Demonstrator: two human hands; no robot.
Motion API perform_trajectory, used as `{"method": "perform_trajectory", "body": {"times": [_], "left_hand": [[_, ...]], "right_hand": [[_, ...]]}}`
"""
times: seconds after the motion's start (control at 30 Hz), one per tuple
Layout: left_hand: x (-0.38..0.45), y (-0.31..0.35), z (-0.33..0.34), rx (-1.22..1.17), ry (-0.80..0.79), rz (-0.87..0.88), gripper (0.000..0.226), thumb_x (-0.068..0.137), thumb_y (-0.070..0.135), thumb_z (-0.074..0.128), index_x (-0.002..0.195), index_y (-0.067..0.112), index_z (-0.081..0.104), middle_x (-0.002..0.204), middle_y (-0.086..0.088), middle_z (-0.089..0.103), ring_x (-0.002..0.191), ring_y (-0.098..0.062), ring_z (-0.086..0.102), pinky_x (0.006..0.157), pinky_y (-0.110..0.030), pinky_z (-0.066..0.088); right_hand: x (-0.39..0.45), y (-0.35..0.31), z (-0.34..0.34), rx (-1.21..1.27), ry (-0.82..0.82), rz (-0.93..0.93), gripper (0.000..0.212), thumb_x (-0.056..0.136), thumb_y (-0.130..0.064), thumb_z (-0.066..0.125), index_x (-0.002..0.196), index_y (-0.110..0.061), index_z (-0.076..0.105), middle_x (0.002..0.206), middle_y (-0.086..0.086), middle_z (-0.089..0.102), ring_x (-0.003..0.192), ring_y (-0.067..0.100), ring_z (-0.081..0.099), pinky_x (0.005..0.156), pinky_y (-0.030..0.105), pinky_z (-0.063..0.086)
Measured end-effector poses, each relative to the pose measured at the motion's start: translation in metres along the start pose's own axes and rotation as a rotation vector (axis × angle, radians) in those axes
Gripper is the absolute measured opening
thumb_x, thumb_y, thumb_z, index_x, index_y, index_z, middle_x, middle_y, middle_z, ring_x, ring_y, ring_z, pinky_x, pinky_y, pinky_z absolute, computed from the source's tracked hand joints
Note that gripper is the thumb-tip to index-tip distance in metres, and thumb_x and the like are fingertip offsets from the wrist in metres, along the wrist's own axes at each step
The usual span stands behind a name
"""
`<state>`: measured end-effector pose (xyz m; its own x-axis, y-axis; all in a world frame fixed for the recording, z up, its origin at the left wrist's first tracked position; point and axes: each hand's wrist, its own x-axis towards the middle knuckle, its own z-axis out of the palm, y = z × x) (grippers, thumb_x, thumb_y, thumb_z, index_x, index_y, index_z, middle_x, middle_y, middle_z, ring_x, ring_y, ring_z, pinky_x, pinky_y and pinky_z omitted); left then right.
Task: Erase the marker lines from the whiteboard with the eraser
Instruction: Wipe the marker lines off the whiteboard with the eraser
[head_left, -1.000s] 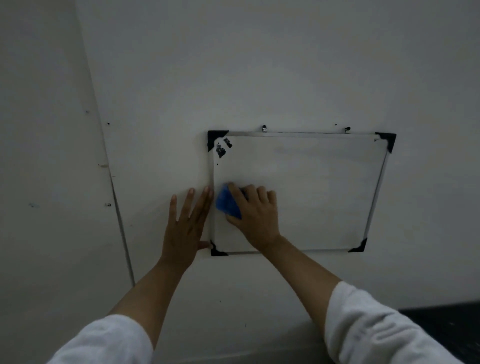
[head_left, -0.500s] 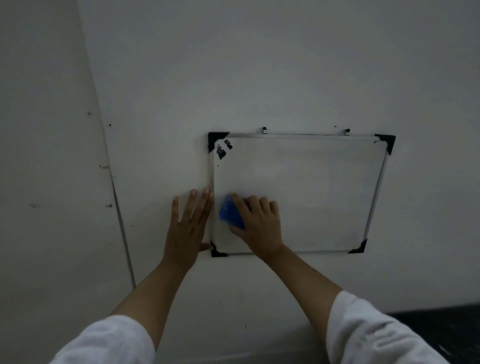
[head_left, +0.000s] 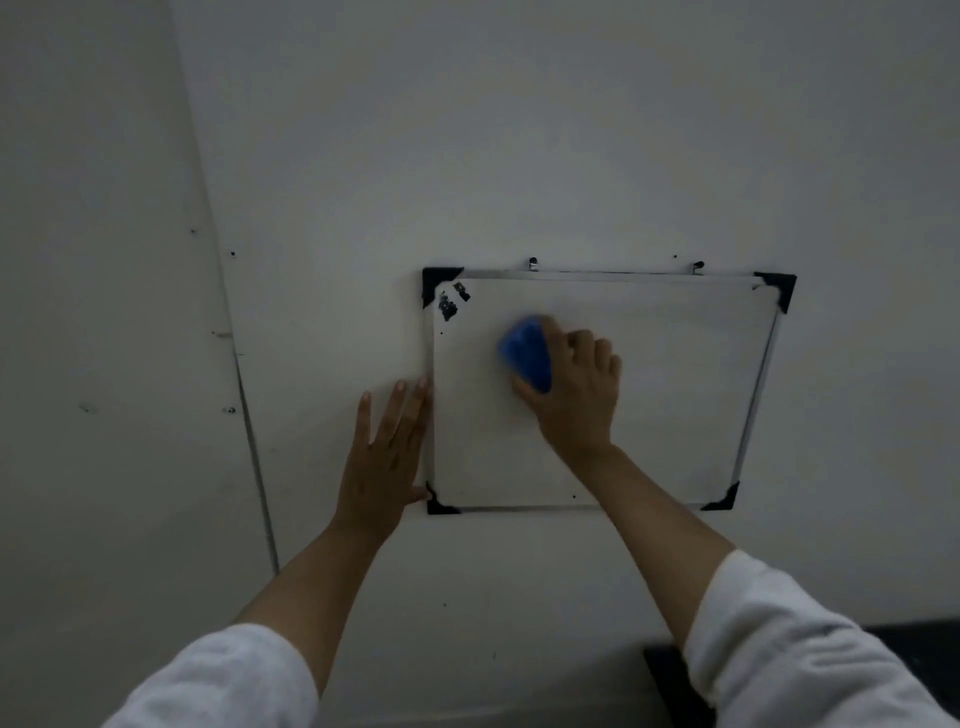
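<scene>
Wall (head_left: 519, 130): whiteboard (head_left: 675, 415) hung on it | right hand (head_left: 576, 400) grips blue eraser (head_left: 525, 353), pressed on board's upper left | left hand (head_left: 384, 462) flat, fingers spread, beside left frame edge

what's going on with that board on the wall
A person is wiping a wall-hung whiteboard. The right hand presses a blue eraser against the board's upper left area, while the left hand lies flat on the wall beside the board's left edge. Dark marks remain near the top left corner.
</scene>
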<state>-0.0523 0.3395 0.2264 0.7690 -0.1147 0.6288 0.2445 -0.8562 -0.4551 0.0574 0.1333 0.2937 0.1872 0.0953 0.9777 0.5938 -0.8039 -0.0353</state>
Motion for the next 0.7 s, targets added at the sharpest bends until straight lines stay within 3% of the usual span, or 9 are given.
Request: {"method": "perform_trajectory", "body": {"times": [0.07, 0.1, 0.23, 0.3, 0.4, 0.47, 0.53, 0.63, 0.7], "left_hand": [[0.0, -0.004, 0.001, 0.004, 0.0, 0.022, 0.145, 0.039, 0.063, 0.085, 0.15, -0.004, 0.018, 0.159, -0.019, 0.014, 0.145, -0.037, 0.02, 0.112, -0.065, 0.02], [-0.001, -0.006, 0.0, 0.004, -0.004, 0.033, 0.144, 0.04, 0.063, 0.085, 0.15, -0.004, 0.019, 0.159, -0.019, 0.015, 0.145, -0.038, 0.02, 0.112, -0.065, 0.02], [-0.001, -0.009, -0.002, 0.001, -0.029, 0.041, 0.142, 0.045, 0.065, 0.082, 0.151, -0.001, 0.015, 0.16, -0.016, 0.011, 0.146, -0.037, 0.017, 0.112, -0.066, 0.019], [0.0, -0.006, -0.001, -0.026, -0.012, 0.036, 0.142, 0.046, 0.069, 0.079, 0.151, -0.001, 0.015, 0.16, -0.017, 0.008, 0.145, -0.037, 0.019, 0.112, -0.066, 0.019], [0.0, -0.001, 0.002, -0.053, 0.007, 0.023, 0.146, 0.046, 0.07, 0.078, 0.152, -0.002, 0.008, 0.161, -0.016, -0.006, 0.145, -0.037, 0.019, 0.112, -0.065, 0.018], [0.0, 0.002, 0.002, -0.077, 0.02, 0.002, 0.15, 0.043, 0.066, 0.082, 0.152, -0.001, 0.004, 0.161, -0.015, -0.009, 0.145, -0.037, 0.02, 0.113, -0.064, 0.018], [0.0, 0.003, 0.002, -0.096, 0.041, -0.009, 0.151, 0.039, 0.063, 0.085, 0.152, 0.0, 0.007, 0.161, -0.013, -0.008, 0.145, -0.036, 0.022, 0.113, -0.063, 0.02], [0.0, 0.003, 0.003, -0.053, 0.042, -0.008, 0.145, 0.043, 0.065, 0.082, 0.151, -0.001, 0.013, 0.161, -0.016, 0.005, 0.145, -0.036, 0.02, 0.114, -0.063, 0.019], [-0.001, 0.005, 0.003, 0.016, 0.026, -0.003, 0.14, 0.051, 0.068, 0.078, 0.151, -0.003, 0.011, 0.159, -0.02, 0.011, 0.146, -0.037, 0.017, 0.117, -0.061, 0.008]], "right_hand": [[0.01, -0.008, -0.003, -0.015, 0.049, 0.156, 0.062, 0.072, -0.048, 0.06, 0.126, -0.018, 0.051, 0.092, 0.008, 0.053, 0.082, 0.025, 0.043, 0.068, 0.034, 0.034], [0.005, -0.011, -0.001, -0.034, 0.044, 0.108, 0.062, 0.071, -0.048, 0.06, 0.125, -0.018, 0.052, 0.092, 0.007, 0.052, 0.081, 0.025, 0.042, 0.068, 0.034, 0.034], [-0.04, -0.011, 0.011, -0.149, -0.149, -0.661, 0.068, 0.065, -0.046, 0.073, 0.123, -0.019, 0.051, 0.092, 0.005, 0.053, 0.078, 0.024, 0.04, 0.066, 0.036, 0.036], [-0.035, -0.006, 0.012, -0.15, -0.201, -0.828, 0.066, 0.069, -0.047, 0.071, 0.124, -0.018, 0.049, 0.095, 0.005, 0.051, 0.08, 0.024, 0.039, 0.067, 0.036, 0.038], [0.005, -0.016, 0.006, -0.1, -0.098, -0.53, 0.069, 0.066, -0.046, 0.074, 0.124, -0.017, 0.05, 0.094, 0.008, 0.054, 0.079, 0.025, 0.043, 0.067, 0.036, 0.036], [0.035, -0.026, -0.001, -0.069, -0.024, -0.239, 0.065, 0.069, -0.047, 0.067, 0.124, -0.016, 0.051, 0.093, 0.009, 0.056, 0.079, 0.028, 0.048, 0.067, 0.036, 0.037], [0.046, -0.036, -0.004, -0.074, 0.011, -0.099, 0.062, 0.071, -0.048, 0.059, 0.123, -0.016, 0.053, 0.092, 0.01, 0.056, 0.079, 0.027, 0.048, 0.067, 0.036, 0.037], [0.018, -0.042, 0.002, -0.055, -0.064, -0.234, 0.065, 0.07, -0.046, 0.066, 0.126, -0.016, 0.051, 0.093, 0.008, 0.055, 0.079, 0.027, 0.047, 0.068, 0.036, 0.035], [-0.021, -0.036, 0.009, -0.051, -0.133, -0.388, 0.072, 0.065, -0.046, 0.074, 0.125, -0.018, 0.048, 0.094, 0.006, 0.054, 0.079, 0.025, 0.044, 0.068, 0.036, 0.034]]}}
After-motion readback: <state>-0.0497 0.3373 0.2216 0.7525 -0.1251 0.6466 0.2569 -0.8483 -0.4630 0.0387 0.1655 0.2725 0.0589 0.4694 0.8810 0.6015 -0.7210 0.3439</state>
